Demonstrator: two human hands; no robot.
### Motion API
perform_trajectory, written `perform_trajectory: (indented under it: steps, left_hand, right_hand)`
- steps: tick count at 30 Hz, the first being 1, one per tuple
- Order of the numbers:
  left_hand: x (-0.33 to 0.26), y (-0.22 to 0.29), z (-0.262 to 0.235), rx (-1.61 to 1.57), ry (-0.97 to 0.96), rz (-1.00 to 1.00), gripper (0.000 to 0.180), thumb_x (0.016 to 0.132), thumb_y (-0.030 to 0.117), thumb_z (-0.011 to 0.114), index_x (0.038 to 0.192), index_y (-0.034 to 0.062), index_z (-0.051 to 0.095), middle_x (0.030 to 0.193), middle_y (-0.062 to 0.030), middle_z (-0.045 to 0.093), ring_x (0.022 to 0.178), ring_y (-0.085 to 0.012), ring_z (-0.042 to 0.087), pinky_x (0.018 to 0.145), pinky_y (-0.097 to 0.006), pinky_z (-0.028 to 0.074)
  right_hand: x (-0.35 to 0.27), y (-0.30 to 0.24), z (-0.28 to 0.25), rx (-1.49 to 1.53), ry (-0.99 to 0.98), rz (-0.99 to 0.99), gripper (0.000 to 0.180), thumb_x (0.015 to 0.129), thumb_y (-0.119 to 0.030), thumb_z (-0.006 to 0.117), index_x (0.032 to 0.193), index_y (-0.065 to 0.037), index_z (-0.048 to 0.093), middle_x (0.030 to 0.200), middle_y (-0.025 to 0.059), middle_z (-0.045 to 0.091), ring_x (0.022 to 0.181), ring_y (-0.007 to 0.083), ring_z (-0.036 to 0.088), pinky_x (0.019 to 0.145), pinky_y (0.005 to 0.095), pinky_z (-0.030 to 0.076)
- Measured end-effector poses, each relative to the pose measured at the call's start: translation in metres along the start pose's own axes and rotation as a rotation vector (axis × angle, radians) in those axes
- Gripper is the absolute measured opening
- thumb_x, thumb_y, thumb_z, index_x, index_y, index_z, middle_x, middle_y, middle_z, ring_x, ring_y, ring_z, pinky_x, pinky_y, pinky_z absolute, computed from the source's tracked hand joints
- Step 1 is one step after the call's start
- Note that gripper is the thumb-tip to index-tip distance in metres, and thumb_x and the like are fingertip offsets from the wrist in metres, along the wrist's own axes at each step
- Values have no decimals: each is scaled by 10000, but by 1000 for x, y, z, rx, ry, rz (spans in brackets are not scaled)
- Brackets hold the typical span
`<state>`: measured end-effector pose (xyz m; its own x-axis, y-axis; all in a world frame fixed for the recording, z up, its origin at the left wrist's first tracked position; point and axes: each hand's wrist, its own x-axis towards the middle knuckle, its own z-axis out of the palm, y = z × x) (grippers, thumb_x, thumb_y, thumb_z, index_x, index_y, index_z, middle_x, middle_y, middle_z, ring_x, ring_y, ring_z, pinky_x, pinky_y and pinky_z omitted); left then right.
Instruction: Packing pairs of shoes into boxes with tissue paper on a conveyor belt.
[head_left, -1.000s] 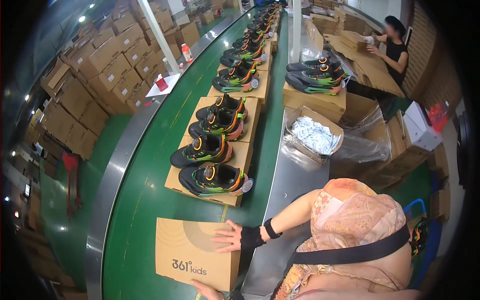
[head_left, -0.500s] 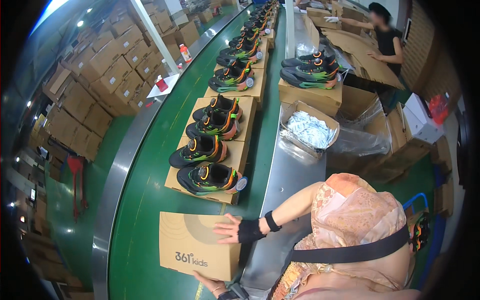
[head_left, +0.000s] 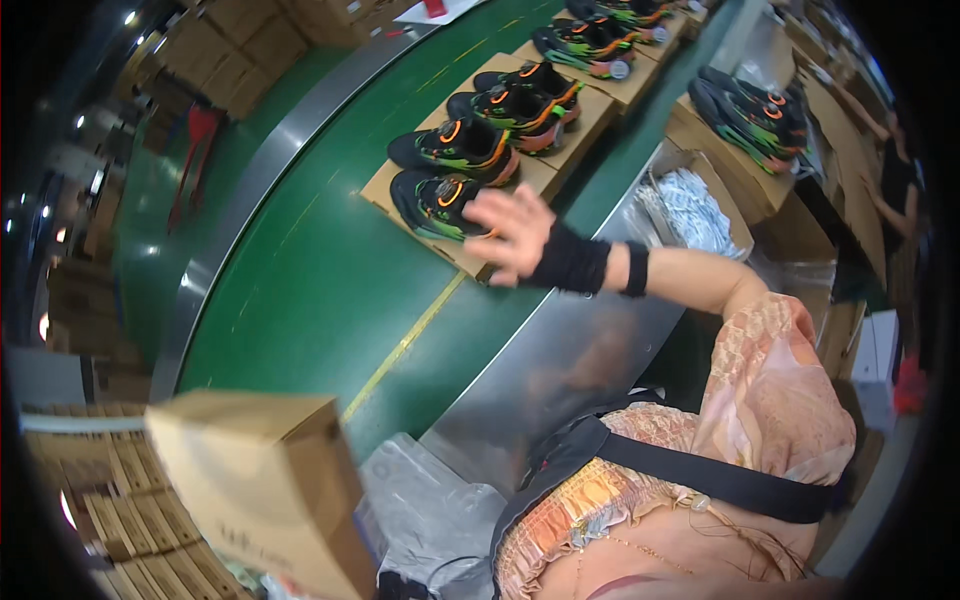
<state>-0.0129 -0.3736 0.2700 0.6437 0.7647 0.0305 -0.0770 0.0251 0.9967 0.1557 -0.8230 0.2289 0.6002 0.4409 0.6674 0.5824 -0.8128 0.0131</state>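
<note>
My right hand [head_left: 513, 232], in a black wrist guard, reaches over the conveyor with fingers apart, slightly blurred. It covers the heel of the nearest black shoe [head_left: 425, 205]; whether it touches the shoe, I cannot tell. That shoe has green and orange trim and sits with several like it on cardboard shoe boxes [head_left: 597, 115]. At the lower left a brown shoe box [head_left: 225, 490] stands tilted, off the belt and blurred. My left hand is hidden behind or under this box; only some black cloth [head_left: 402, 587] shows at its lower right.
The green conveyor belt [head_left: 300, 290] runs between metal rails [head_left: 250, 210]. On the right are a carton of white packets [head_left: 690, 205] and a pair of shoes [head_left: 750, 120] on a box. Stacked shoe boxes [head_left: 140, 490] fill the lower left; a grey plastic bag [head_left: 430, 500] lies nearby.
My right hand has let go of the shoe box and moved forward to the nearest shoe. The box has shifted left off the belt and tilted. My view has turned left.
</note>
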Motion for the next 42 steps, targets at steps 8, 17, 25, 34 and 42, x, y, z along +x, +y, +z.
perform_trajectory:
  steps: [8,17,25,34,42]
  left_hand:
    - [-88,-17,-146,278,432,-203,516,837,406,394,1187,27,395,1145,-158,459,1027,-288,456,803,-451,402]
    - [-179,-57,-231,385,596,-544,492,854,396,372,1188,35,396,1158,-170,455,1035,-293,452,805,-470,398]
    - [-200,-61,-265,352,519,-609,473,868,386,353,1189,42,397,1170,-181,452,1041,-297,447,807,-487,393]
    - [-132,0,-64,160,76,-61,336,852,164,474,1131,-21,442,980,-107,545,857,-206,559,716,-291,456]
    - [-137,-55,133,663,-797,503,378,803,176,541,1128,-7,472,1205,-219,422,1111,-352,412,929,-393,324]
  right_hand:
    - [39,83,29,212,-573,497,414,617,-418,613,813,-56,570,1065,115,522,1085,259,427,829,483,290]
    - [80,121,38,271,-1185,279,571,628,-375,636,1011,37,542,985,197,562,921,290,555,774,325,441]
    - [90,100,36,5,-726,113,385,619,-325,673,886,-60,591,923,135,596,858,269,585,748,375,434]
    - [109,32,-13,287,-663,-411,268,572,-234,664,734,-29,604,701,141,576,693,303,582,608,351,460]
    - [-40,-58,-2,418,-501,-562,219,561,-247,591,514,-79,458,463,115,472,420,252,472,549,413,386]
